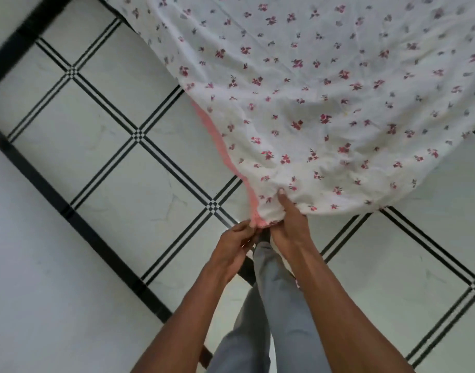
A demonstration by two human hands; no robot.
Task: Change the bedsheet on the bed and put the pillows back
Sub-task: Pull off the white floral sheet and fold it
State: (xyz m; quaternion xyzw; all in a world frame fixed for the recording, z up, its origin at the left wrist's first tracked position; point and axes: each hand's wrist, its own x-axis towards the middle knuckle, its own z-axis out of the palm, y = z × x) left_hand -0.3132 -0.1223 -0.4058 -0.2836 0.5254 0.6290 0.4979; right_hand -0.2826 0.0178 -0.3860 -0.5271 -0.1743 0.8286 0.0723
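Head camera: a person standing on a black-lined tiled floor holds a white bedsheet printed with small red flowers, gathered at one corner. The right hand is clamped on the bunched cloth, thumb pressed on top of the fabric; the left hand pinches the pink trim that runs along the sheet's edge, right beside the other hand. The rest of the sheet spreads away up and to the right, hanging above the tiles in soft folds; no bed or pillows can be seen. Grey trousers show between the forearms, and a dark skirting line marks the wall's foot at left.

The cloth looks thin, light and limp, likely to sag and twist unless held at two corners spread apart; the hemmed pink edge seems the surest place to grip. No brand, label or writing can be read anywhere.
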